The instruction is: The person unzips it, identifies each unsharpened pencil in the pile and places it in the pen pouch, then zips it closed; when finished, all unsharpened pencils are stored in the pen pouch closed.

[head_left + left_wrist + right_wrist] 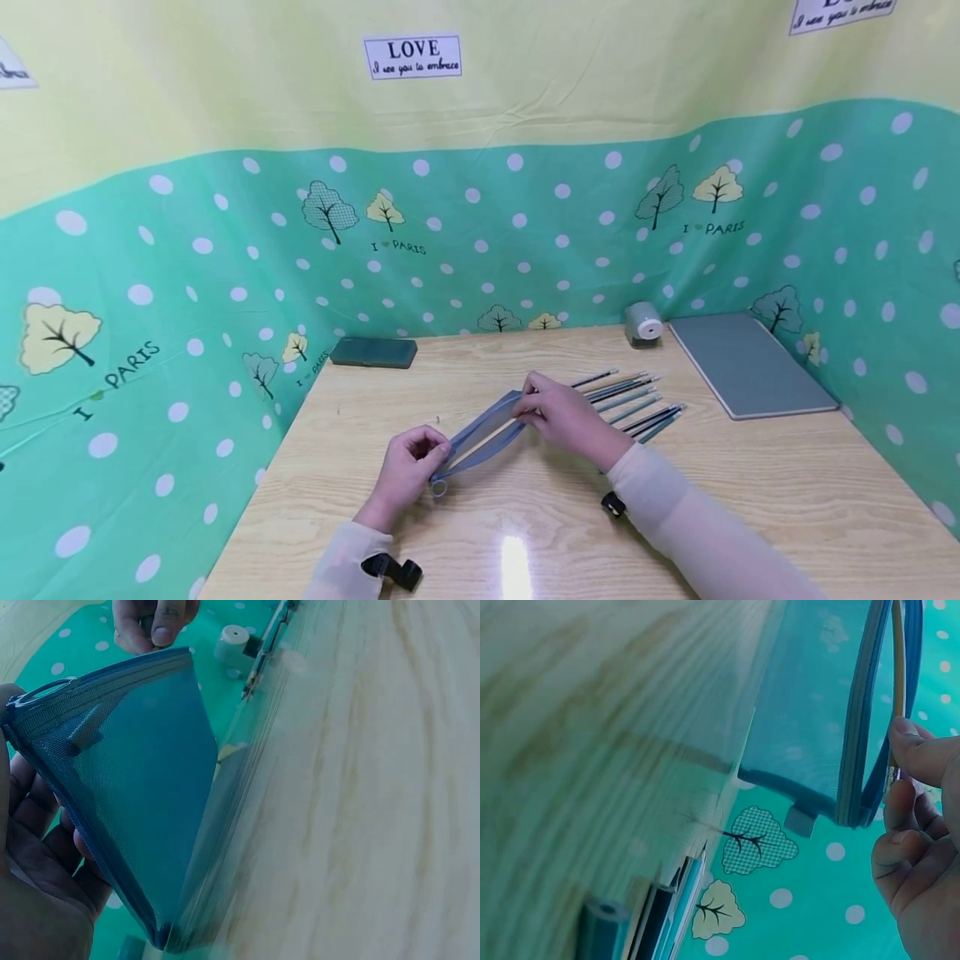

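Note:
A blue mesh zip pouch is held up above the wooden table, its zip parted along the top. My left hand pinches one end of it, near the zip's ring pull. At the other end, my right hand pinches a yellow pencil close to its metal-banded end. The pencil lies lengthwise between the two zip edges of the pouch. Its far tip is hidden from view. Several loose pencils lie on the table beyond my right forearm.
A grey-and-white pencil sharpener stands at the back of the table. Right of it lies a flat grey board. A dark green case is at the back left. Patterned cloth hangs around the table.

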The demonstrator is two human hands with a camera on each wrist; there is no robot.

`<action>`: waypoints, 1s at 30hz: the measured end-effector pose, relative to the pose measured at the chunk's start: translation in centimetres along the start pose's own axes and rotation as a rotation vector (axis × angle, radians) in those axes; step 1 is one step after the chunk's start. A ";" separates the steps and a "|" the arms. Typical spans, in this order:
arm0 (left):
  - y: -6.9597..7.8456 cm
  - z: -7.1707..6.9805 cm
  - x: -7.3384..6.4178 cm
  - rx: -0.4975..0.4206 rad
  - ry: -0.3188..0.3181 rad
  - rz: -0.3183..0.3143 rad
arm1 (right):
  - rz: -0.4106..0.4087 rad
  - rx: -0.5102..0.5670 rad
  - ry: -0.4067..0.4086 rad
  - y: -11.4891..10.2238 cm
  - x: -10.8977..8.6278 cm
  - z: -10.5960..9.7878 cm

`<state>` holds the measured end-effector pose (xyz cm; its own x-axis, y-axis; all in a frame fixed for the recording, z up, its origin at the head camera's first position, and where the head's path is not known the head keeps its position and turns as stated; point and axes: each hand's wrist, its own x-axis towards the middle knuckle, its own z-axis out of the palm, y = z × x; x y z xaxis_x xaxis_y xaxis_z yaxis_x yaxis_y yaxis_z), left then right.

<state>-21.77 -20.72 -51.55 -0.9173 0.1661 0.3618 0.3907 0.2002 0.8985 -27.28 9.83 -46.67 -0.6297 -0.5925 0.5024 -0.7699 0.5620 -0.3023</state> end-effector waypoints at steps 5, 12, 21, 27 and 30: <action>0.0 0.0 0.0 0.001 -0.005 -0.005 | -0.022 -0.011 0.010 -0.1 0.0 0.4; -0.1 -0.2 0.0 -0.007 -0.013 0.026 | -0.046 -0.067 0.008 -0.4 0.0 0.8; -0.5 -0.4 -0.2 -0.038 -0.039 0.030 | -0.068 -0.090 0.004 -1.0 0.1 0.8; -0.3 -0.4 -0.3 -0.055 -0.040 0.027 | -0.060 -0.119 -0.023 -1.2 0.1 0.8; -0.1 -0.5 -0.4 -0.057 -0.042 0.029 | -0.069 -0.122 -0.015 -1.2 0.1 0.9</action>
<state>-21.49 -21.24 -51.66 -0.9012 0.2116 0.3783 0.4110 0.1398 0.9008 -26.52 8.55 -46.99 -0.5779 -0.6400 0.5063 -0.7936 0.5853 -0.1661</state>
